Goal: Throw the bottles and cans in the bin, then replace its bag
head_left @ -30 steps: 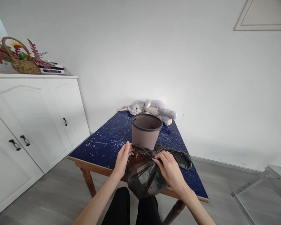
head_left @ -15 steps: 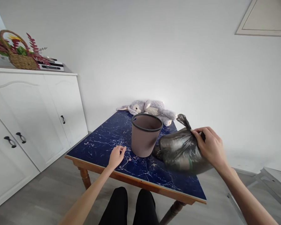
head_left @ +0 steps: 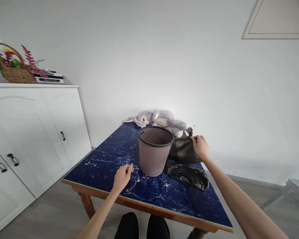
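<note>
Clock = from the bin. Biggest 1st: white panelled cabinet w/ dark handles at approx. 9-10 o'clock, off on the floor; then the blue marble-patterned table w/ wooden edging under it all. Lilac-grey plush toy w/ long ears lies along the table's far end, 12 o'clock. Mauve-brown round bin w/ dark rim stands upright, mid-table. Filled, lumpy black plastic bag is at 3 o'clock, by the table's R side; can't tell if its base bears on the top. Smaller still: flat, crumpled black plastic bundle lies at 4 o'clock, nearer the wearer. Right hand, 2-3 o'clock, pinches the filled bag's gathered neck, a loose tuft poking up past the fingers; left hand, 8 o'clock, is half-curled, nothing seen in it. Handling (my est.): filled bag prob. light to mod. wt., soft, saggy, film slick & easy to tear if anything sharp's inside. Best hold = bunched neck, gripped w/ several fingers b/c a pinch may slip; palm under the base if it's heavy.
</note>
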The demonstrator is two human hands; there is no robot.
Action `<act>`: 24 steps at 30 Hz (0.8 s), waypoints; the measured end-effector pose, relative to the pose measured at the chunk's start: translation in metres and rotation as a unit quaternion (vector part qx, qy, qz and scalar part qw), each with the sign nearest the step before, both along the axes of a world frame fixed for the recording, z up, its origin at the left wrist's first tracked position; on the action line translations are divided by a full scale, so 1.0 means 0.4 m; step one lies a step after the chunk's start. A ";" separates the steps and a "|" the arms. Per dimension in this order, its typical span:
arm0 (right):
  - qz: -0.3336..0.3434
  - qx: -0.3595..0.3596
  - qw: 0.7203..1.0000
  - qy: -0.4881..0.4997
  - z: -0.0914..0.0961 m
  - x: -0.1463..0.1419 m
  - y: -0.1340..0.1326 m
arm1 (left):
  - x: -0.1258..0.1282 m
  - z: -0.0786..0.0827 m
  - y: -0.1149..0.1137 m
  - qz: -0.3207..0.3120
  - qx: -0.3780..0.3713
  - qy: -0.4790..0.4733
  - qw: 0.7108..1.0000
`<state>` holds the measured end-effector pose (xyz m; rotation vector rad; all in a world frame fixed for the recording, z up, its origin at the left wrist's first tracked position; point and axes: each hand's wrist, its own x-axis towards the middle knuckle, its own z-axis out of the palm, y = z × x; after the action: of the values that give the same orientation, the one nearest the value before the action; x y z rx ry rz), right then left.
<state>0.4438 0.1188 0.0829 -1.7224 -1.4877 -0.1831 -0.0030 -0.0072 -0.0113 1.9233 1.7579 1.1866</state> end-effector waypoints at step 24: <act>0.087 0.066 0.994 0.001 -0.331 -0.053 -0.409 | 0.008 0.014 0.002 -0.011 -0.014 0.010 1.000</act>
<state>0.4227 -0.0449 -0.0496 -1.4812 -1.5783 -0.1828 0.0001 -0.0064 -0.0058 1.9401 1.7488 1.1324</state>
